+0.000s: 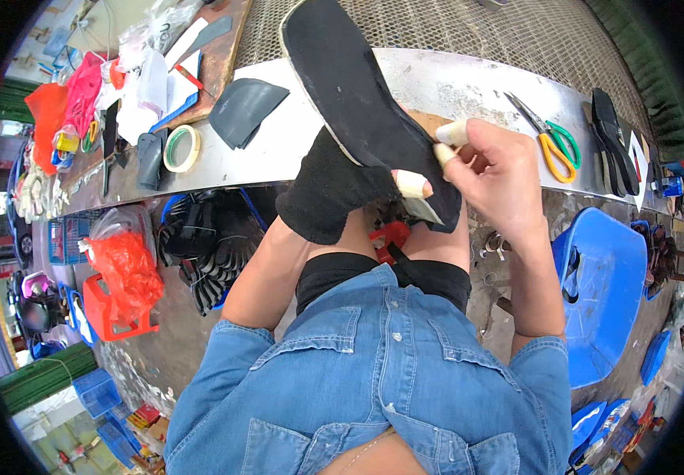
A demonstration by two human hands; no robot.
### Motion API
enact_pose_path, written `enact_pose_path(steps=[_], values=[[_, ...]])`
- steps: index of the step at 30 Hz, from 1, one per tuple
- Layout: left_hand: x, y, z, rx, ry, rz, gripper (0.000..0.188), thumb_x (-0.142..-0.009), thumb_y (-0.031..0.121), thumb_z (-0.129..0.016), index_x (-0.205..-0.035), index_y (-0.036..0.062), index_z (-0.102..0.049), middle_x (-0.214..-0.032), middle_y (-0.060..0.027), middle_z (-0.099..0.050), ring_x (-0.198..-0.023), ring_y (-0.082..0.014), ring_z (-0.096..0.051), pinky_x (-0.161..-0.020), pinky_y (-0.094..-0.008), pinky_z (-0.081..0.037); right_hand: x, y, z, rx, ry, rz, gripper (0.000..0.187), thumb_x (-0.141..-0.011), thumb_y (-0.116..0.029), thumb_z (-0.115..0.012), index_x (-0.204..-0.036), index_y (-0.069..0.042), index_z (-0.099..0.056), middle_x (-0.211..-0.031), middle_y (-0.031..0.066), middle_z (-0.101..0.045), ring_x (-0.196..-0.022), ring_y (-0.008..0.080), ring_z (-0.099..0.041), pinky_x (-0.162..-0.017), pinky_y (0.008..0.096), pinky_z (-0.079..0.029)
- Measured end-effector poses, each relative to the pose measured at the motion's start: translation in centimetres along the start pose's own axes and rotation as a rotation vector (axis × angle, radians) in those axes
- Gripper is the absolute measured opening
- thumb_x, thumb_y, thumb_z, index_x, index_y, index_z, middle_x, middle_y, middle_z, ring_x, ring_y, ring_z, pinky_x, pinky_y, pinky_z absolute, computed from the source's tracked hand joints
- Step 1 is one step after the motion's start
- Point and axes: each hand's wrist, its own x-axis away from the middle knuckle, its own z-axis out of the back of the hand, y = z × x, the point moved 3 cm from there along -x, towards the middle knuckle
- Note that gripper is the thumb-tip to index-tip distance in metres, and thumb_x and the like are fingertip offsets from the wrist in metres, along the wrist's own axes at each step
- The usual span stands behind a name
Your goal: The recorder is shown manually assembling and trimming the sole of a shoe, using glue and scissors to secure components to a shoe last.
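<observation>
A long black shoe sole with a pale edge slants across the work table in front of me. My left hand, in a black glove with a taped bare thumb, is closed round its middle, the thumb over the near part. My right hand is bare, with cream tape on its thumb and forefinger. Those two fingertips are pinched at the sole's right edge; whatever lies between them is too small to make out. To the right lie scissors with orange and green handles.
On the table lie dark grey sheets, a tape roll and more black soles. A blue tub stands low on the right. At lower left are a red stool with a red plastic bag, and several black pieces.
</observation>
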Motion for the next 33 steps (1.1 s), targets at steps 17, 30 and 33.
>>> enact_pose_path(steps=[17, 30, 33], values=[[-0.6, 0.6, 0.1, -0.458, -0.081, -0.219, 0.085, -0.045, 0.028, -0.089, -0.116, 0.0040, -0.050, -0.105, -0.0074, -0.058, -0.099, -0.0191, -0.055, -0.088, -0.0324, -0.045, -0.3, -1.3, 0.9, 0.048, 0.129, 0.275, 0.018, -0.062, 0.003, -0.063, -0.078, 0.000, -0.054, -0.068, 0.0091, -0.041, -0.055, 0.0241, -0.046, -0.048, 0.0332, -0.038], [1.0, 1.6, -2.3, -0.231, -0.038, -0.065, 0.076, -0.057, 0.021, -0.085, -0.121, 0.0035, -0.049, -0.112, -0.0083, -0.058, -0.105, -0.0200, -0.054, -0.093, -0.0333, -0.043, -1.2, -1.6, 0.5, 0.023, 0.046, 0.179, 0.018, -0.066, 0.004, -0.064, -0.072, 0.001, -0.048, -0.066, 0.0107, -0.044, -0.054, 0.0269, -0.049, -0.048, 0.0343, -0.039], [1.0, 1.4, -2.6, -0.494, -0.029, -0.129, 0.078, -0.057, 0.021, -0.085, -0.123, 0.0032, -0.048, -0.115, -0.0090, -0.057, -0.108, -0.0202, -0.054, -0.092, -0.0339, -0.043, -1.3, -1.0, 0.4, 0.062, 0.022, 0.232, 0.015, -0.067, 0.004, -0.064, -0.074, 0.001, -0.051, -0.067, 0.0109, -0.045, -0.055, 0.0273, -0.049, -0.049, 0.0341, -0.039]])
